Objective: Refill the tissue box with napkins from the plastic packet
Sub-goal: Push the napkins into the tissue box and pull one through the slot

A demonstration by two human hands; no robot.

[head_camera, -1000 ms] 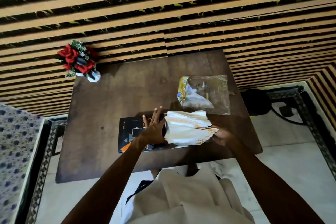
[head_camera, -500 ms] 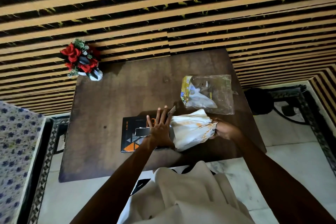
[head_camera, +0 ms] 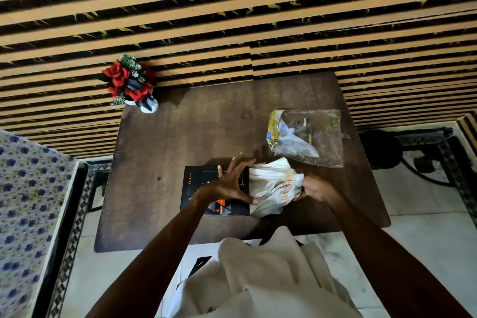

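Observation:
A thick stack of white napkins (head_camera: 273, 184) is held over the near right part of the dark wooden table (head_camera: 206, 131). My right hand (head_camera: 316, 188) grips the stack's right end. My left hand (head_camera: 231, 183) has its fingers spread and presses against the stack's left edge. Under my left hand lies the flat black tissue box (head_camera: 206, 193) with orange and grey triangles. The clear plastic packet (head_camera: 307, 137) with a yellow end lies beyond the stack, with only a little white left inside.
A small pot of red flowers (head_camera: 130, 84) stands at the table's far left corner. A striped wall runs behind the table. A blue-patterned cloth (head_camera: 23, 201) lies to the left and a black stool (head_camera: 380, 148) sits to the right.
The napkin stack has bunched up and tilted between my hands. My left hand's fingers have curled onto the stack's left edge. My right hand has closed further on its right end.

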